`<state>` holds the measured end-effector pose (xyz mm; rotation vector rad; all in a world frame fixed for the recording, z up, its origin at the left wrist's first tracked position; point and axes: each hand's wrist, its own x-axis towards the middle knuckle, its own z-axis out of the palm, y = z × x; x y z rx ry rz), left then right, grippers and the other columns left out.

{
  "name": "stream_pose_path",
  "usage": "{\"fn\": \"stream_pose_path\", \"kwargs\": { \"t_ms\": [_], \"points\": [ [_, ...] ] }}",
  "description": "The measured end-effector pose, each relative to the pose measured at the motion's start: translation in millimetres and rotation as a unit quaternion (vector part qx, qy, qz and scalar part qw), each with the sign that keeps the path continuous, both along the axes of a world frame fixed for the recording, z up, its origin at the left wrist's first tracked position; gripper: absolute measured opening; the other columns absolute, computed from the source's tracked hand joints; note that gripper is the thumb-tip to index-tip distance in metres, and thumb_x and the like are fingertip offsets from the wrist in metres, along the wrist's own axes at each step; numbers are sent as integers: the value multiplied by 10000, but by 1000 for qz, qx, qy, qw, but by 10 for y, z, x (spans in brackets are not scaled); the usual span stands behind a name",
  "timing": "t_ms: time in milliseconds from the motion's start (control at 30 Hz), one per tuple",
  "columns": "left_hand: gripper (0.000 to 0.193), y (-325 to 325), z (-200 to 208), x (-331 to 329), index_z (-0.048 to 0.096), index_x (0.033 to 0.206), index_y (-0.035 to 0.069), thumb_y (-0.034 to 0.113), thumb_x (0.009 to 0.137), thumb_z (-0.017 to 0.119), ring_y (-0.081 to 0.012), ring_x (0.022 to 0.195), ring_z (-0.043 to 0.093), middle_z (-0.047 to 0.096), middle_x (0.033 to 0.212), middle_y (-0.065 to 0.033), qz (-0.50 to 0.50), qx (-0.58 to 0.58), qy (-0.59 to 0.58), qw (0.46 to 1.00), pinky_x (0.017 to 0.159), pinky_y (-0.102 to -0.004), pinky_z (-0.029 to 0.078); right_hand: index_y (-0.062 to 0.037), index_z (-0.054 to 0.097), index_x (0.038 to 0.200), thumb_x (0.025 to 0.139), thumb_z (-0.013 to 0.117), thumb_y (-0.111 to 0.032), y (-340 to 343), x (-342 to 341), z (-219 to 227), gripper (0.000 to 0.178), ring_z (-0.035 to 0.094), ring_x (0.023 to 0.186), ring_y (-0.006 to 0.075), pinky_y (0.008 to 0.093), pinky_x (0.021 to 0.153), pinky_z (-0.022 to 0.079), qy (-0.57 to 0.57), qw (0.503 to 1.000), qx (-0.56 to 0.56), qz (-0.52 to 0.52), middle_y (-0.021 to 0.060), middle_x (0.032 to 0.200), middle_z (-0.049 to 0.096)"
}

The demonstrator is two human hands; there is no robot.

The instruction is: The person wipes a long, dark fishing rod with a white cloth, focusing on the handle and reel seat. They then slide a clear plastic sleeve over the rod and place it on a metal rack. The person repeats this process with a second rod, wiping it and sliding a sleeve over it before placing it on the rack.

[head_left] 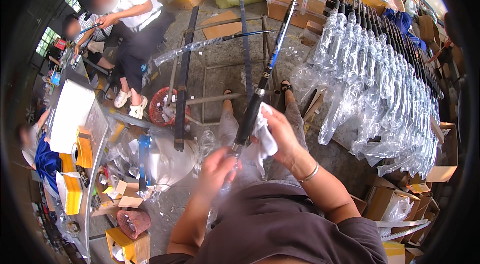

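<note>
A telescopic fishing rod [248,123] with a black grip and a blue upper section slants up and away in front of my body. My left hand [219,168] is closed round its butt end, where clear plastic also shows by the fingers. Beside the grip, my right hand [284,136] holds a white cloth [266,139] against the rod. Another fishing rod [210,43], partly in a clear sleeve, lies across the dark bars of a metal stand [187,64] ahead of me.
Many plastic-sleeved rods [367,59] lean in a row at the right. Cardboard boxes [300,1] stand at the back. A red basket [162,106] sits on the floor left of the stand. Farther left, a seated person [132,1] holds a rod near a cluttered table [95,164].
</note>
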<state>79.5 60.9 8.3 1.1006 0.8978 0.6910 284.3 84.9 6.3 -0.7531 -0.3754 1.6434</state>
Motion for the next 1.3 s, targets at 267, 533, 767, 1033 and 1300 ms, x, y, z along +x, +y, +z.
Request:
{"fn": "stream_pose_path", "kwargs": {
  "t_ms": [267, 533, 767, 1033, 1300],
  "points": [
    [302, -44, -19, -99, 552, 1145, -44, 188, 954, 568, -93, 534, 496, 611, 806, -98, 28, 26, 39, 999, 468, -207, 384, -24, 548, 1087, 814, 614, 40, 128, 448, 134, 289, 548, 969, 169, 307, 832, 465, -446, 845, 193, -223, 91, 1049, 548],
    [385, -91, 47, -107, 533, 1170, -87, 223, 945, 578, -114, 512, 492, 606, 813, -140, -53, -128, -76, 987, 460, -224, 396, -110, 663, 1074, 672, 673, -10, 240, 695, 423, 414, 568, 834, 280, 342, 640, 533, -726, 467, 452, -225, 103, 978, 495],
    [319, -140, 83, -122, 607, 1149, -25, 165, 894, 590, -100, 539, 524, 620, 776, -60, -79, -186, -45, 978, 473, -228, 404, -138, 672, 956, 633, 661, -117, 208, 675, 388, 325, 511, 722, 219, 318, 570, 461, -768, 360, 467, -249, 70, 888, 449],
    [363, -194, 160, -54, 616, 1166, 23, 168, 836, 661, -55, 565, 516, 564, 640, 27, -56, 31, 178, 982, 507, -218, 407, -136, 631, 841, 668, 631, -167, 254, 849, 450, 176, 525, 762, 197, 295, 583, 474, -808, 310, 446, -230, 53, 891, 495],
    [375, -250, -8, -163, 604, 1190, 29, 169, 848, 669, -52, 583, 518, 568, 668, 25, -40, 88, 227, 969, 535, -220, 422, -103, 656, 936, 630, 655, 42, 466, 1509, 578, 339, 555, 849, 278, 361, 655, 485, -818, 353, 259, -374, 105, 929, 517]
  ]
}}
